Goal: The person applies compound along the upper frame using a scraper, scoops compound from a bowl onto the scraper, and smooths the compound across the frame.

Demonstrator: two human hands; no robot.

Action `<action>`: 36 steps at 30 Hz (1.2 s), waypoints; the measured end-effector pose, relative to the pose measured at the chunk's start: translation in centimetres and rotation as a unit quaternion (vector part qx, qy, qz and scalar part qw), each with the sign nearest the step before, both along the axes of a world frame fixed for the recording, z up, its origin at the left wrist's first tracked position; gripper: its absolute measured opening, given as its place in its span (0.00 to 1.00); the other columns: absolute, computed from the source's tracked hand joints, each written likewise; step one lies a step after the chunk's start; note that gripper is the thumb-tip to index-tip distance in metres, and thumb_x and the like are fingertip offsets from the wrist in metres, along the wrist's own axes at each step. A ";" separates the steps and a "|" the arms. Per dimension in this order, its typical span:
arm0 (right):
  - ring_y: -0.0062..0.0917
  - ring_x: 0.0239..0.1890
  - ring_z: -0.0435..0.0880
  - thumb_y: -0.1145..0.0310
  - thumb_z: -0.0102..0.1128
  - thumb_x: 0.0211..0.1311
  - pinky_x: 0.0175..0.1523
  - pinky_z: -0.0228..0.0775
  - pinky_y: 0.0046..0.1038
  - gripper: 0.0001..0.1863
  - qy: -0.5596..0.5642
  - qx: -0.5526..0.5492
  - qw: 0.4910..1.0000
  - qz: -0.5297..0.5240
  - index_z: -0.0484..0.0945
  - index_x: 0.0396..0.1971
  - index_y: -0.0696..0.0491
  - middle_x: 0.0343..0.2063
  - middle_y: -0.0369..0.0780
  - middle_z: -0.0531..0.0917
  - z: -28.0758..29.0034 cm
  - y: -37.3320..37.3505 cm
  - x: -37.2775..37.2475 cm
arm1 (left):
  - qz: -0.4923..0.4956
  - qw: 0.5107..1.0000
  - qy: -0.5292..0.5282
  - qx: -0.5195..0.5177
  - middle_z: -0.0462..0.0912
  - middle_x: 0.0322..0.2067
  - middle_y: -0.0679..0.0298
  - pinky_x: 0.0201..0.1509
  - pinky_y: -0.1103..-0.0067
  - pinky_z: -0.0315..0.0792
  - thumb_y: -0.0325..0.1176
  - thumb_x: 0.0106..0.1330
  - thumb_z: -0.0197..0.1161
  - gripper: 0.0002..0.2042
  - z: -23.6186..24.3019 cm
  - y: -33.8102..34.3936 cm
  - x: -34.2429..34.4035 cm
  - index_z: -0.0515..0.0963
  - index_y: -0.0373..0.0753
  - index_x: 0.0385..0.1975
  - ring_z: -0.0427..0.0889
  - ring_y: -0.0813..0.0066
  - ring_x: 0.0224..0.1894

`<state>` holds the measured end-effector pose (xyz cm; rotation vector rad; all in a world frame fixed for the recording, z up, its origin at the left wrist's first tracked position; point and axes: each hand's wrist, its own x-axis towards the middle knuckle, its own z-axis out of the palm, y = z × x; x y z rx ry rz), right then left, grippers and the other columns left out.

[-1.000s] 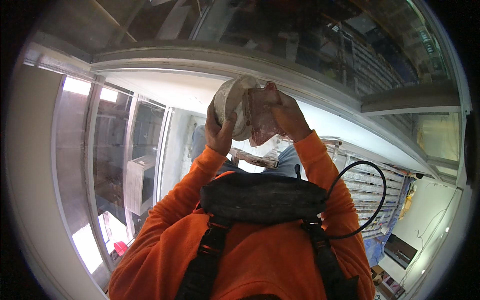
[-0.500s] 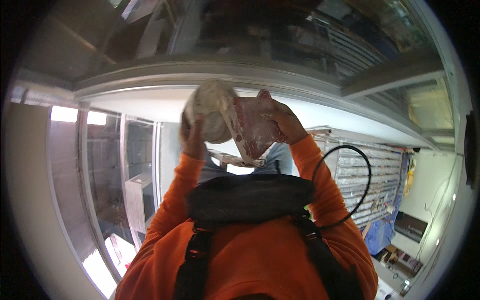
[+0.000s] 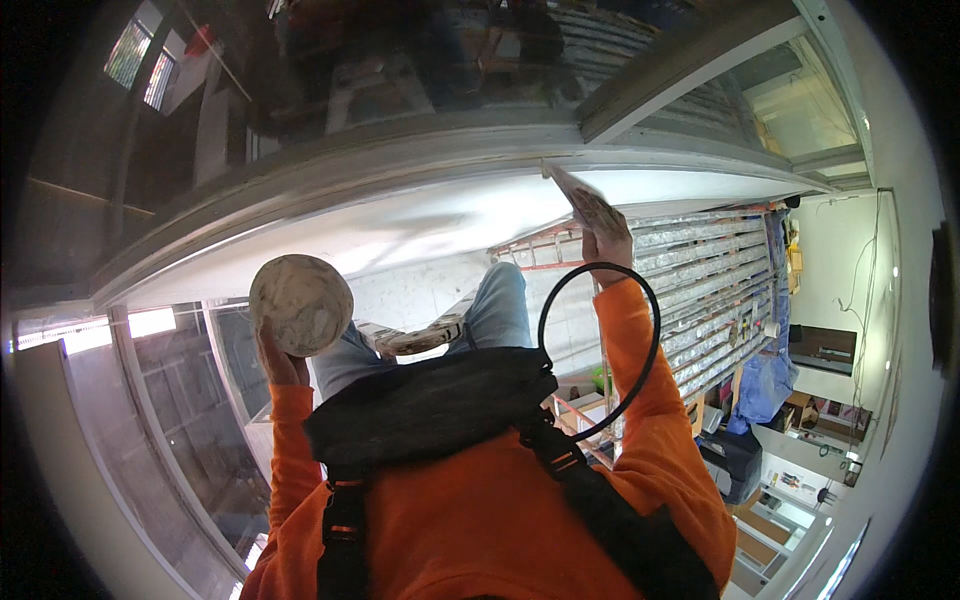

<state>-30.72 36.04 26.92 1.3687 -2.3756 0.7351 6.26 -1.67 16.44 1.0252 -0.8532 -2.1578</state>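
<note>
At the left, my left hand (image 3: 277, 352) is closed around the lower side of a round, plaster-smeared bowl (image 3: 302, 300). Off-white paste covers the bowl's visible face. My right hand (image 3: 608, 246) reaches up to the right, closed on a putty spreader (image 3: 584, 198) seen nearly edge-on. The spreader's far tip lies against or very close to the white wall (image 3: 440, 215), just below the grey window frame (image 3: 450, 160); whether it touches, I cannot tell.
Below me a plaster-stained step (image 3: 425, 338) shows between my legs. A reddish ladder-like frame (image 3: 550, 250) leans beyond. Several long wrapped lengths (image 3: 700, 270) lie on a rack at the right, near blue sheeting (image 3: 765, 385). A black cable (image 3: 655, 340) loops by my right arm.
My hands have moved apart: the bowl went left and down, and the spreader left the bowl and went right to the wall. My body has turned and the view has shifted.
</note>
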 end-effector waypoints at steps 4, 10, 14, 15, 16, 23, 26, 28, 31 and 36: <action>0.33 0.60 0.68 0.77 0.54 0.46 0.63 0.57 0.40 0.35 0.093 0.081 0.991 -0.046 0.68 0.60 0.40 0.60 0.36 0.69 -0.5 -1.9 -1.4 | 0.012 1.000 -0.018 0.005 0.67 0.55 0.55 0.57 0.66 0.70 0.45 0.65 0.53 0.26 1.0 1.0 -0.3 0.62 0.37 0.59 0.69 0.60 0.57; 0.30 0.64 0.63 0.77 0.60 0.38 0.69 0.47 0.43 0.45 0.181 0.202 0.960 -0.070 0.63 0.63 0.34 0.65 0.31 0.61 -8.2 -0.2 -4.7 | -0.026 0.997 -0.060 -0.047 0.67 0.55 0.55 0.57 0.66 0.70 0.45 0.65 0.54 0.26 -0.5 0.6 1.0 0.62 0.37 0.59 0.70 0.60 0.57; 0.31 0.62 0.67 0.81 0.56 0.45 0.66 0.54 0.42 0.39 0.076 0.235 0.967 -0.065 0.66 0.61 0.35 0.61 0.32 0.68 -1.8 -1.8 -3.1 | -0.004 0.999 -0.049 -0.006 0.67 0.55 0.54 0.56 0.65 0.71 0.46 0.64 0.54 0.27 3.5 1.4 -1.2 0.62 0.37 0.58 0.71 0.59 0.56; 0.31 0.61 0.68 0.81 0.55 0.46 0.65 0.56 0.41 0.37 0.032 0.230 0.971 -0.049 0.67 0.60 0.36 0.59 0.33 0.70 -0.6 -1.8 -3.1 | -0.007 0.999 -0.040 -0.007 0.68 0.55 0.54 0.56 0.65 0.72 0.46 0.64 0.55 0.27 3.4 1.3 -1.5 0.62 0.37 0.58 0.71 0.58 0.56; 0.32 0.54 0.75 0.83 0.53 0.49 0.59 0.66 0.36 0.35 0.065 0.198 0.978 -0.021 0.70 0.58 0.39 0.53 0.36 0.77 0.1 -1.5 -3.6 | -0.012 1.000 -0.028 -0.006 0.68 0.55 0.54 0.55 0.65 0.72 0.46 0.64 0.55 0.27 3.2 1.3 -2.2 0.61 0.37 0.58 0.71 0.58 0.56; 0.41 0.39 0.82 0.78 0.43 0.53 0.44 0.76 0.36 0.27 -0.177 0.182 0.915 -0.315 0.76 0.50 0.37 0.39 0.43 0.83 4.8 -1.2 -1.6 | -0.010 0.999 -0.009 0.043 0.67 0.55 0.53 0.56 0.64 0.72 0.46 0.64 0.55 0.28 -3.0 -1.8 -0.4 0.61 0.35 0.59 0.71 0.57 0.56; 0.42 0.41 0.81 0.70 0.48 0.53 0.49 0.73 0.38 0.23 -0.192 0.173 0.911 -0.321 0.76 0.50 0.41 0.38 0.47 0.82 3.2 -1.9 -3.0 | -0.013 0.999 -0.021 0.028 0.66 0.56 0.52 0.57 0.64 0.71 0.46 0.64 0.54 0.28 -3.3 -2.2 0.1 0.61 0.35 0.59 0.70 0.57 0.57; 0.41 0.44 0.80 0.68 0.48 0.52 0.52 0.71 0.38 0.22 -0.177 0.214 0.912 -0.303 0.77 0.49 0.45 0.40 0.47 0.82 2.4 -2.9 -4.0 | -0.014 0.999 -0.014 0.045 0.67 0.56 0.52 0.58 0.64 0.69 0.46 0.65 0.52 0.28 -3.6 -2.5 0.7 0.60 0.35 0.59 0.69 0.58 0.58; 0.46 0.37 0.81 0.68 0.48 0.50 0.46 0.72 0.41 0.19 -0.107 0.185 0.945 -0.249 0.79 0.43 0.53 0.33 0.51 0.82 1.8 -3.9 -4.2 | -0.002 0.999 -0.039 0.012 0.67 0.56 0.53 0.58 0.64 0.69 0.47 0.65 0.52 0.29 -3.0 -2.3 1.5 0.60 0.35 0.60 0.69 0.58 0.58; 0.46 0.37 0.81 0.66 0.51 0.50 0.46 0.72 0.41 0.18 -0.119 0.260 0.928 -0.238 0.81 0.39 0.56 0.32 0.51 0.82 3.9 -8.1 -3.7 | 0.017 0.999 -0.020 0.020 0.67 0.56 0.53 0.58 0.65 0.69 0.47 0.65 0.52 0.29 -1.3 -0.7 2.2 0.60 0.36 0.60 0.70 0.59 0.57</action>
